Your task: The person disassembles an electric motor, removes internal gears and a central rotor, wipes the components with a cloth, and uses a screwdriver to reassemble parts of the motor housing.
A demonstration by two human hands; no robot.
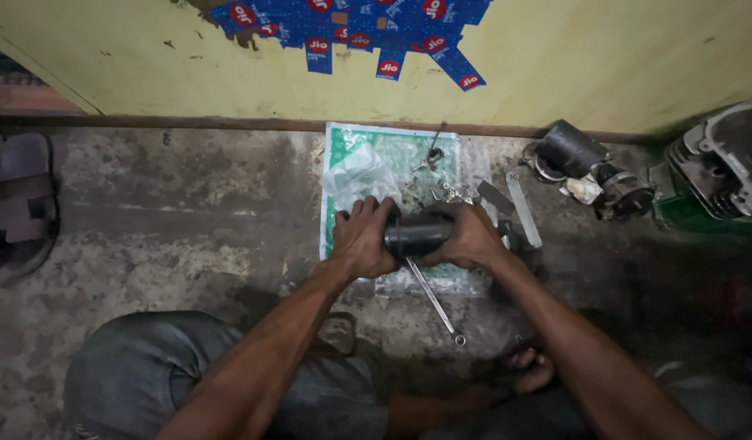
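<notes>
Seen from the head camera, the left hand (361,241) and right hand (472,238) close their fingers around a dark metal cylinder (417,235) at centre, above a green-edged plastic sheet (343,138) on the concrete floor (172,236), with a slim steel spanner (434,299) at six o'clock.

Cylinder (418,235) between both hands, spanner (434,299) beneath, sandal (17,204) far left

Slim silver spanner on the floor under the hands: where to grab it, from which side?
Probably the bare shank near the ring end of the slim silver spanner, from above on the person's side. It lies flat and diagonal on the concrete floor; its upper end sits beneath the black cylinder held by both hands.
</notes>
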